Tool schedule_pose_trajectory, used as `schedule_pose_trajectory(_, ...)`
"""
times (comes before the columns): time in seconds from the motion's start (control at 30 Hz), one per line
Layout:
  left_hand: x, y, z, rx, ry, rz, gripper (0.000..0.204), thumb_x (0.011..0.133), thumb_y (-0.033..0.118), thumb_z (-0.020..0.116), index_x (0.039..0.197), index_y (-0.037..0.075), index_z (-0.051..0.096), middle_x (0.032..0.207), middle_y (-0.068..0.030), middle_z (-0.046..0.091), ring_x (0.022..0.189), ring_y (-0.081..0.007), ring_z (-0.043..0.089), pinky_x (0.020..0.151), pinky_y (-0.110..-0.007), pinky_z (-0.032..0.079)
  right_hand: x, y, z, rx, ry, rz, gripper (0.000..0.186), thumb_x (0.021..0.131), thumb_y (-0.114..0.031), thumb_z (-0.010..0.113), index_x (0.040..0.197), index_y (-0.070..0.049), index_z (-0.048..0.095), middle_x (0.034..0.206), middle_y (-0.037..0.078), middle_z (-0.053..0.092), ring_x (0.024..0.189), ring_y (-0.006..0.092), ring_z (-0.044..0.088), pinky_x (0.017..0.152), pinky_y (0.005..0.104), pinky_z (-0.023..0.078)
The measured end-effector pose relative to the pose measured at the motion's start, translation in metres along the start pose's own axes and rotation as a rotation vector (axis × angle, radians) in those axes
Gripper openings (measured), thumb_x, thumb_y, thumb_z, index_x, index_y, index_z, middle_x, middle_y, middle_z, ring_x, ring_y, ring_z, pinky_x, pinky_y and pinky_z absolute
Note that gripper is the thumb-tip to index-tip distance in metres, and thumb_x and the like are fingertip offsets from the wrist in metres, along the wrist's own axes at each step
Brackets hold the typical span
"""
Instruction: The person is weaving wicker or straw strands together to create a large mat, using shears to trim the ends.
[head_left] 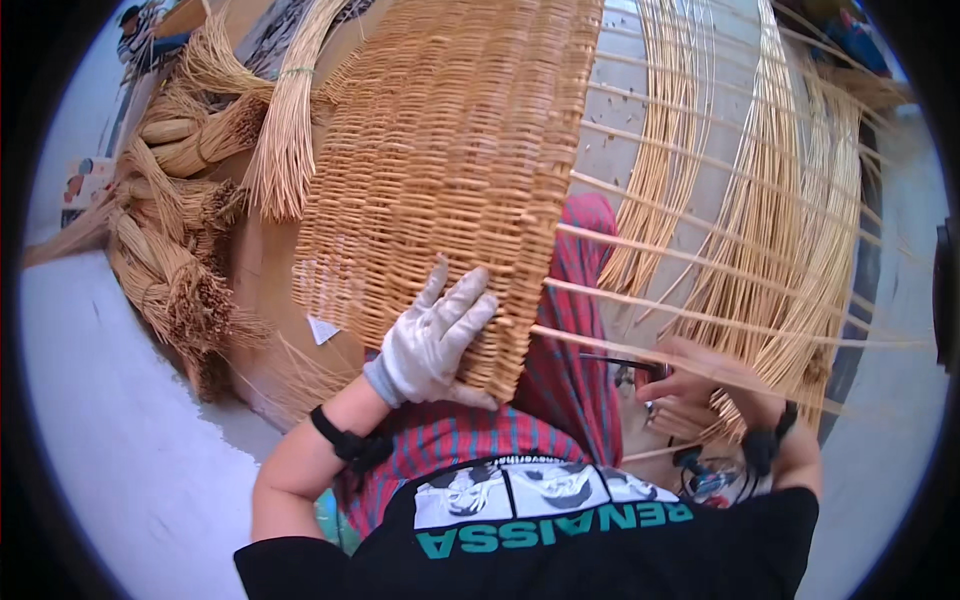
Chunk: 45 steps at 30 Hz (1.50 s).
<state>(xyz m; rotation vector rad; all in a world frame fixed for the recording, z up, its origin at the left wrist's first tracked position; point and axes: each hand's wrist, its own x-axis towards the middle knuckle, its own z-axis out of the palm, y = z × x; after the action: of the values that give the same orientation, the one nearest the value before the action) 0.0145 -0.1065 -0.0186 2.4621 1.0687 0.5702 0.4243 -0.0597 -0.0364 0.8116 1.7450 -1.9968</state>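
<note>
A tan woven wicker panel (430,150) lies over my lap, with long bare stakes (680,230) sticking out from its right edge. My left hand (435,330), in a white glove, rests on the panel's near part with fingers spread. My bare right hand (685,390) grips a dark tool (650,370) with a thin blade pointing left, just below the nearest stakes and right of the panel's corner. Part of that hand is hidden behind a stake. My legs in red plaid cloth (570,420) are under the work.
Bundles of reed (175,270) are heaped at the left, another (285,150) lies beside the panel. Long loose strands (770,150) spread at the right. Small tangled items (700,475) are near my right forearm. Another person (140,35) is at the far upper left.
</note>
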Motion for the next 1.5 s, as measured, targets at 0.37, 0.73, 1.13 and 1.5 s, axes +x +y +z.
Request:
schedule_pose_trajectory(0.37,0.006,0.008,-0.004,0.098,-0.091,-0.023,0.117,0.062,0.081,0.078,0.149,0.007,0.053,0.157,-0.0208,0.047,0.151,-0.0396,0.039,0.128,-0.065,0.016,0.014,-0.044,0.093,0.259,0.739,-0.270,0.060,0.114,-0.053,0.030,0.154,-0.016,0.054,0.071,0.002,0.059,0.060,0.0099,0.059,0.059,0.0268,0.050)
schedule_pose_trajectory(0.73,0.012,0.014,-0.012,0.088,-0.085,-0.003,0.122,0.063,0.085,0.073,0.151,0.004,0.048,0.158,-0.0198,0.046,0.153,-0.0399,0.036,0.129,-0.064,0.012,-0.026,-0.062,0.096,-0.057,0.654,-0.268,0.047,0.097,-0.026,0.071,0.140,-0.009,0.061,0.087,0.009,0.068,0.071,0.0265,0.067,0.066,0.0363,0.053)
schedule_pose_trajectory(1.13,0.018,0.021,-0.013,0.169,-0.161,-0.073,0.133,0.063,0.093,0.062,0.159,0.005,0.039,0.164,-0.0217,0.037,0.156,-0.0380,0.030,0.128,-0.064,0.008,-0.029,-0.078,0.099,-0.148,0.636,-0.240,0.053,0.087,-0.011,0.074,0.139,-0.022,0.070,0.075,0.006,0.068,0.065,0.0219,0.061,0.064,0.0354,0.050)
schedule_pose_trajectory(1.5,0.015,0.021,-0.006,0.175,-0.139,-0.069,0.128,0.066,0.090,0.064,0.160,0.006,0.039,0.166,-0.0202,0.035,0.158,-0.0355,0.027,0.128,-0.065,0.004,-0.024,-0.080,0.103,-0.161,0.657,-0.218,0.057,0.088,-0.017,0.072,0.142,-0.034,0.067,0.068,0.008,0.062,0.058,0.0245,0.062,0.054,0.0375,0.051)
